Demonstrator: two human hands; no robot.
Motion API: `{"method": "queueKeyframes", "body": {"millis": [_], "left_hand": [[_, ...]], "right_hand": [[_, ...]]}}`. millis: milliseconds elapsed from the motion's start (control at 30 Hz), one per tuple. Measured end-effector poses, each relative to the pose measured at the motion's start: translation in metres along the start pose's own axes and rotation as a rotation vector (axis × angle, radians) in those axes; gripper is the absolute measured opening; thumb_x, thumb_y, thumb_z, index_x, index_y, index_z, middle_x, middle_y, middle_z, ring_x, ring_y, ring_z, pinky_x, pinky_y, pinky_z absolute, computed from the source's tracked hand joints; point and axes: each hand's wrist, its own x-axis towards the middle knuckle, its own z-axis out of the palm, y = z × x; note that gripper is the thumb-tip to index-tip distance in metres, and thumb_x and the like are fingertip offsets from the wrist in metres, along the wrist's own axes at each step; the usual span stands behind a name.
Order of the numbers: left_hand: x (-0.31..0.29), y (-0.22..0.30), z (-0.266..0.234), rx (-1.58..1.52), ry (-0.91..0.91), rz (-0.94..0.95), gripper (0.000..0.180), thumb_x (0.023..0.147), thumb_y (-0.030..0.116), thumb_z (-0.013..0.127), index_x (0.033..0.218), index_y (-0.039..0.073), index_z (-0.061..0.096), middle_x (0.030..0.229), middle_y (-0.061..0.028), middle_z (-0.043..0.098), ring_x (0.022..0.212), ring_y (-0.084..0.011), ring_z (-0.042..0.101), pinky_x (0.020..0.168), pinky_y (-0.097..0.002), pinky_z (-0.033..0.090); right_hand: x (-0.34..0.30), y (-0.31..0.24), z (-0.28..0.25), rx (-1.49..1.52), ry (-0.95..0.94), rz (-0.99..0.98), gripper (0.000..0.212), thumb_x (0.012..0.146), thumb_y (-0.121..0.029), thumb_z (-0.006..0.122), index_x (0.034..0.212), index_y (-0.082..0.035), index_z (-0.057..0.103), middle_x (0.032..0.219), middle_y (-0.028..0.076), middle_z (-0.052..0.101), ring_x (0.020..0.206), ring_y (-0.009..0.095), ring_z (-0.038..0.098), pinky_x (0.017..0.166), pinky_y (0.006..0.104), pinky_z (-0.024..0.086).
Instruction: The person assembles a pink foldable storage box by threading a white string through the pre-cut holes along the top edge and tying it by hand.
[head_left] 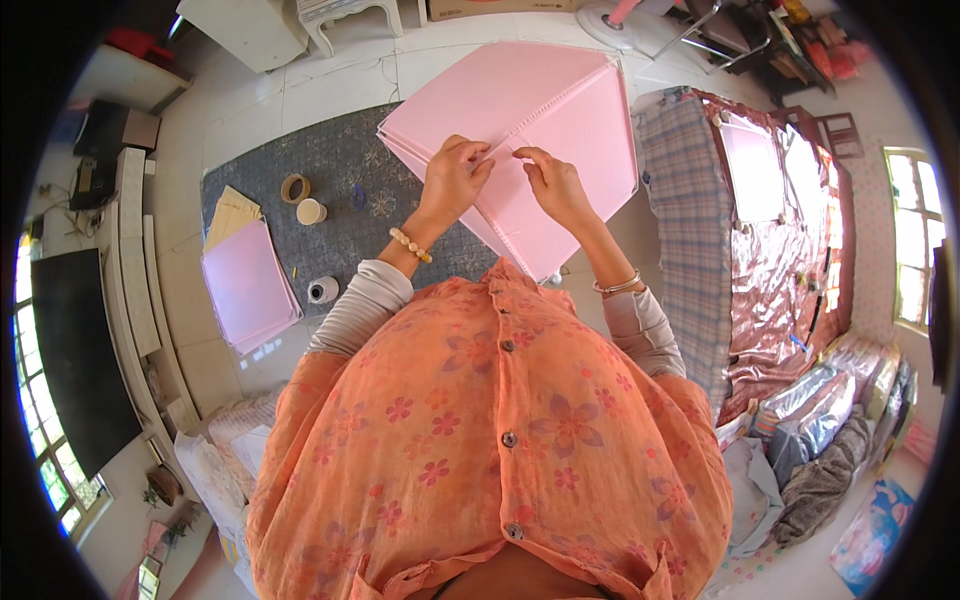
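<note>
A large pink panelled piece (590,130) with pale edging stands over the dark table, a stitched-looking seam running across its middle. My left hand (457,182), with a beaded bracelet at the wrist, is closed in a pinch just left of the seam. On the other side, my right hand (556,190), wearing a metal bangle, also has its thumb and forefinger pinched together. Both sets of fingertips are close to the seam and a short way apart. Anything between them, perhaps a fine thread, is too small to make out.
The dark patterned tabletop (270,155) holds a brown tape roll (295,188), a cream cylinder (311,211) and a small blue item (359,195). Stacked pink sheets (250,285) lie left, near a white round device (322,290). A plaid-draped table (685,230) stands at right.
</note>
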Motion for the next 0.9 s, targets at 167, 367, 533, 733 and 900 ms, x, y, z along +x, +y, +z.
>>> {"method": "queueKeyframes", "body": {"millis": [167, 367, 533, 733, 900], "left_hand": [[-0.001, 0.003, 0.0, 0.002, -0.005, -0.009, 0.02, 0.078, 0.006, 0.071, 0.097, -0.001, 0.067, 0.088, -0.0123, 0.061, 0.076, -0.025, 0.065, 0.066, -0.0313, 0.054], [0.0, 0.002, 0.0, -0.008, 0.0, -0.003, 0.02, 0.078, 0.006, 0.071, 0.097, -0.001, 0.067, 0.087, -0.0124, 0.061, 0.075, -0.0257, 0.064, 0.066, -0.0323, 0.053], [0.0, 0.002, 0.001, -0.005, 0.005, -0.001, 0.02, 0.078, 0.005, 0.071, 0.096, -0.001, 0.067, 0.086, -0.0127, 0.061, 0.073, -0.0266, 0.064, 0.065, -0.0327, 0.052], [0.0, 0.002, 0.0, 0.0, 0.003, 0.005, 0.02, 0.078, 0.005, 0.071, 0.096, -0.001, 0.067, 0.086, -0.0128, 0.061, 0.073, -0.0269, 0.064, 0.065, -0.0325, 0.052], [-0.002, 0.003, 0.004, -0.024, 0.023, 0.029, 0.019, 0.077, 0.003, 0.07, 0.095, -0.001, 0.066, 0.085, -0.0131, 0.061, 0.071, -0.0277, 0.063, 0.063, -0.0334, 0.051]], "right_hand": [[0.0, 0.0, -0.003, -0.007, 0.005, -0.05, 0.024, 0.091, -0.006, 0.05, 0.11, -0.005, 0.063, 0.077, 0.02, 0.065, 0.069, 0.035, 0.065, 0.065, 0.0431, 0.048], [0.001, -0.003, -0.008, -0.002, -0.014, -0.028, 0.025, 0.091, -0.006, 0.049, 0.112, -0.004, 0.063, 0.081, 0.021, 0.066, 0.074, 0.036, 0.065, 0.067, 0.043, 0.049], [0.003, -0.002, -0.007, -0.019, -0.005, -0.07, 0.025, 0.091, -0.006, 0.049, 0.111, -0.004, 0.063, 0.082, 0.022, 0.066, 0.076, 0.037, 0.065, 0.068, 0.0439, 0.05], [0.002, -0.007, -0.01, -0.066, -0.056, -0.02, 0.025, 0.09, -0.006, 0.049, 0.11, -0.005, 0.063, 0.081, 0.021, 0.066, 0.076, 0.037, 0.065, 0.068, 0.0447, 0.05], [0.002, -0.005, -0.006, -0.105, -0.014, -0.063, 0.024, 0.09, -0.007, 0.049, 0.111, -0.007, 0.062, 0.083, 0.018, 0.067, 0.076, 0.036, 0.066, 0.067, 0.0443, 0.05]]}}
